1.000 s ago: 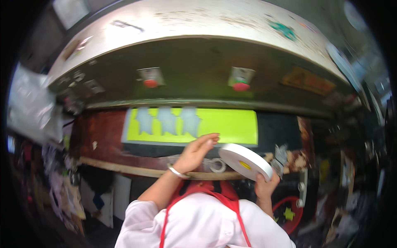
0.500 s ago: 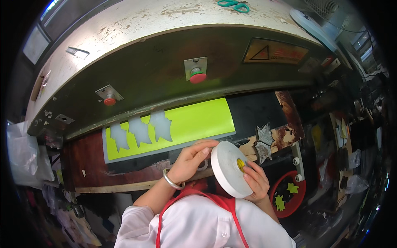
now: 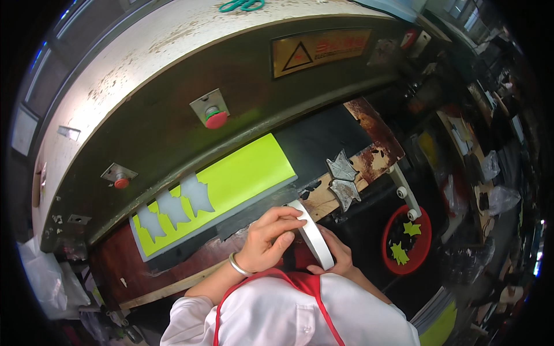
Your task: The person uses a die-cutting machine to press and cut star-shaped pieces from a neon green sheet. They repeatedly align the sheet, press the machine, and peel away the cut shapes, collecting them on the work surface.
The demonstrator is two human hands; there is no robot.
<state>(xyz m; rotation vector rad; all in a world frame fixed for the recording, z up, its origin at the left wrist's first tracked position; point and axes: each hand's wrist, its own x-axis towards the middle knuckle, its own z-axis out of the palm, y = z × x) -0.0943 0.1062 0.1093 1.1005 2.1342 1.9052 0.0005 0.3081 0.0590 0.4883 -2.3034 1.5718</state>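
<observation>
A wide roll of white tape is held upright in front of my chest, its white outer band turned toward me. My right hand grips it from the right, fingers behind it and thumb at its lower end. My left hand, with a bangle at the wrist, has bent fingers at the band's upper left edge. Thumb and forefinger are close together there; whether tape is pinched between them is hard to see. Beyond my hands lies a yellow-green sheet on a grey backing, with several star-like shapes cut out at its left.
Two metal star-shaped cutting dies rest on the board's right part. A red basin with yellow-green cut pieces stands lower right. The machine front carries a red-green button and a red button. Green-handled scissors lie on top.
The roll has turned from showing its flat side and core to showing its outer band. My right hand has come out of the core to its side. The view has swung right.
</observation>
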